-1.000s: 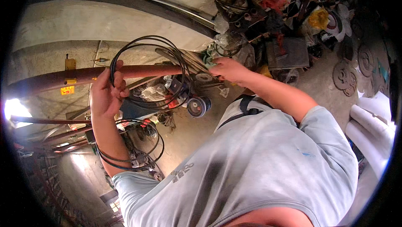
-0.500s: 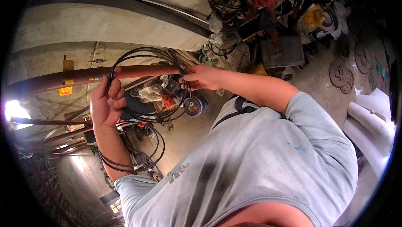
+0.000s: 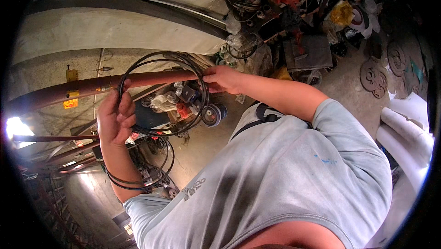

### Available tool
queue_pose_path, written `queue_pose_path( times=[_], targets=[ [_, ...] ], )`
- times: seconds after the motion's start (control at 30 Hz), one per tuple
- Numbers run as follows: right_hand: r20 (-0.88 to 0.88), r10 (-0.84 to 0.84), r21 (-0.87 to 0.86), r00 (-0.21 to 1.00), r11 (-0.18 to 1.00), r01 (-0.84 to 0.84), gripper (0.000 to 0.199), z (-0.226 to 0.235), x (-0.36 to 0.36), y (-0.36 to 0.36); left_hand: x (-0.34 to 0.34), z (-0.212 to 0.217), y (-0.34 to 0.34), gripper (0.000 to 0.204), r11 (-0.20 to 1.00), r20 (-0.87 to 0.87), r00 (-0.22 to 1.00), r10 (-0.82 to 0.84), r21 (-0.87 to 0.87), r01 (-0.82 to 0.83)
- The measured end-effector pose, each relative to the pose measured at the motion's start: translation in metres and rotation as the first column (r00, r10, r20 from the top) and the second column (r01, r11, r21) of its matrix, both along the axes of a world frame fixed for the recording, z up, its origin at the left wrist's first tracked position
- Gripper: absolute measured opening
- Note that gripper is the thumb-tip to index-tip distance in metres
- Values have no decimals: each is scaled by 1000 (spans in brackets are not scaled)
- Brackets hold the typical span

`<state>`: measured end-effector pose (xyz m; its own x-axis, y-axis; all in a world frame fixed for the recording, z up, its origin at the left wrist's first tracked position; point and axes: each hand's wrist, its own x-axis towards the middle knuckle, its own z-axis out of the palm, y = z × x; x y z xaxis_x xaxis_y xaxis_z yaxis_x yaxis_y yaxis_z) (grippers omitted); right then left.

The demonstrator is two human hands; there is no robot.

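A coil of thin black cable (image 3: 158,57) hangs in the air between my two hands, several loops deep. My left hand (image 3: 116,113) is closed around the coil's left side, with its fingers curled over the strands. On the opposite side my right hand (image 3: 223,79) pinches the loops between thumb and fingers. Lower down, a looser loop of black cable (image 3: 171,161) drapes over my left forearm. Where the cable ends lie cannot be made out.
Beyond the coil runs a long reddish-brown beam (image 3: 55,93). A bucket (image 3: 216,115) stands on the floor below my right hand. Piled clutter with a dark box (image 3: 312,53) fills the far right. White rolls (image 3: 404,129) lie at the right edge.
The loop hanging by my left forearm has drawn in slightly smaller. The coil's loops sit a little rounder, and both hands keep nearly the same places on it.
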<state>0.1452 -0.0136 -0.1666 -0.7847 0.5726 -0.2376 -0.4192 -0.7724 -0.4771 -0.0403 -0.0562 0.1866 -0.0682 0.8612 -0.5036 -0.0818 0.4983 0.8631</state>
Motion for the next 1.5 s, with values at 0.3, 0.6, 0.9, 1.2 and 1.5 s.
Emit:
queue_pose_path(
  times=[0.3, 0.6, 0.9, 1.2, 1.5],
  targets=[
    [102, -101, 80, 990, 992, 93, 21, 4, 2, 9, 9, -2, -6, 38, 1000, -56, 998, -2, 12, 2],
    [97, -218, 76, 971, 975, 211, 25, 17, -4, 8, 7, -3, -7, 42, 997, -26, 997, -74, -30, 73],
    [-180, -431, 32, 884, 896, 444, 13, 26, 48, 20, 19, -18, -10, 39, 992, -43, 994, 102, -70, -105],
    [-206, -760, 74, 616, 616, 785, 10, 64, 130, 53, 26, -20, -3, 29, 983, -94, 979, 183, 27, -181],
    [239, -627, 705, 741, 637, 312, 54, 27, 88, 19, 36, -3, -6, 31, 997, 180, 980, -79, 30, 75]
  ],
)
